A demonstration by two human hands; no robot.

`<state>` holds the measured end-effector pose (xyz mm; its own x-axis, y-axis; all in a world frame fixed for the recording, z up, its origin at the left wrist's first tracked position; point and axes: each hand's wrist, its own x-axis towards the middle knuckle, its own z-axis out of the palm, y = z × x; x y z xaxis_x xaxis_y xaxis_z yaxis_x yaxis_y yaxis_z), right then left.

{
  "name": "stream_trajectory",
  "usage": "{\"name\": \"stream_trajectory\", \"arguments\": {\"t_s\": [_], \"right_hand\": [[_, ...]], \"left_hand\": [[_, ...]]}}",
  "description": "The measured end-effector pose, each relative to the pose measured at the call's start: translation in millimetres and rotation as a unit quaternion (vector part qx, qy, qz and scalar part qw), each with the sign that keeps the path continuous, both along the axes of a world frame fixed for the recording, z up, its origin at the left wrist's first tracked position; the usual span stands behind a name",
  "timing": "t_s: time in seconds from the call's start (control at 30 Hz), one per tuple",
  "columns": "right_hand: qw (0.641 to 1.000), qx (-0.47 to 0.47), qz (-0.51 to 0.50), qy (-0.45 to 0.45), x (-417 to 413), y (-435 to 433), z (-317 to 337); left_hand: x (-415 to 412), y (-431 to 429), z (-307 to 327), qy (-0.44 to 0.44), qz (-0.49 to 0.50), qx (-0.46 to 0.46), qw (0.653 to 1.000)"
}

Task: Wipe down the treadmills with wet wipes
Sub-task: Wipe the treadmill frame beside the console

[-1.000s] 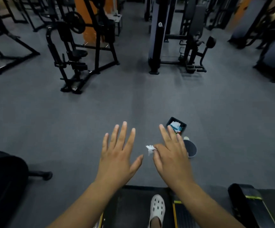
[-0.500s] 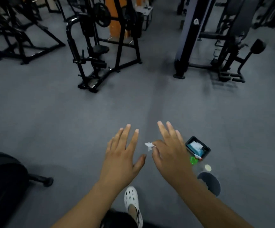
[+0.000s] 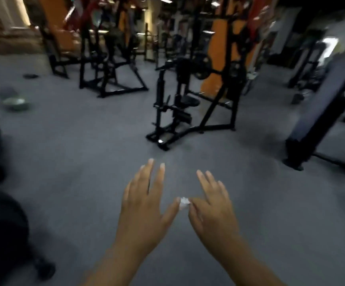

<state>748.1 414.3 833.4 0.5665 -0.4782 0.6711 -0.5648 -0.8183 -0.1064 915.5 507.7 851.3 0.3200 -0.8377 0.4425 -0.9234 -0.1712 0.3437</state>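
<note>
Both hands are held out in front of me above the grey gym floor, palms down. My left hand [image 3: 147, 205] has its fingers straight and spread and holds nothing. My right hand [image 3: 213, 205] pinches a small crumpled white wet wipe [image 3: 184, 201] between thumb and forefinger, its other fingers straight. The wipe sits in the gap between the two hands, close to my left thumb tip. No treadmill shows in this blurred view.
A black weight machine with a seat [image 3: 180, 112] stands ahead on the grey floor [image 3: 85, 162]. More black frames [image 3: 109, 65] and orange pillars [image 3: 215, 48] lie behind. A slanted dark machine [image 3: 320, 116] is at right, black rounded equipment [image 3: 0, 230] at lower left.
The view has lifted and swung, so the treadmill deck, my white shoe and the black box with its lid on the floor have left the frame. Both hands keep their pose.
</note>
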Motion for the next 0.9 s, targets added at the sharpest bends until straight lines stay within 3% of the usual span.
{"name": "stream_trajectory", "arguments": {"t_s": [0.27, 0.43, 0.53, 0.67, 0.77, 0.9], "right_hand": [[0.981, 0.053, 0.184, -0.028, 212, -68, 24], [0.933, 0.085, 0.349, -0.024, 379, -58, 5], [0.883, 0.112, 0.457, -0.003, 471, -7, 6], [0.781, 0.136, 0.608, 0.033, 556, 106, 12], [0.707, 0.121, 0.695, 0.051, 601, 199, 6], [0.633, 0.13, 0.76, 0.063, 628, 316, 0]], "left_hand": [[169, -16, 6, 0.011, 0.138, 0.028, 0.99], [282, 11, -21, 0.021, 0.295, 0.034, 0.955], [328, 78, -24, 0.022, 0.415, 0.06, 0.908], [348, 192, -9, 0.039, 0.564, 0.075, 0.821], [353, 270, -6, 0.04, 0.643, 0.078, 0.761], [347, 367, -4, 0.039, 0.724, 0.072, 0.685]]}}
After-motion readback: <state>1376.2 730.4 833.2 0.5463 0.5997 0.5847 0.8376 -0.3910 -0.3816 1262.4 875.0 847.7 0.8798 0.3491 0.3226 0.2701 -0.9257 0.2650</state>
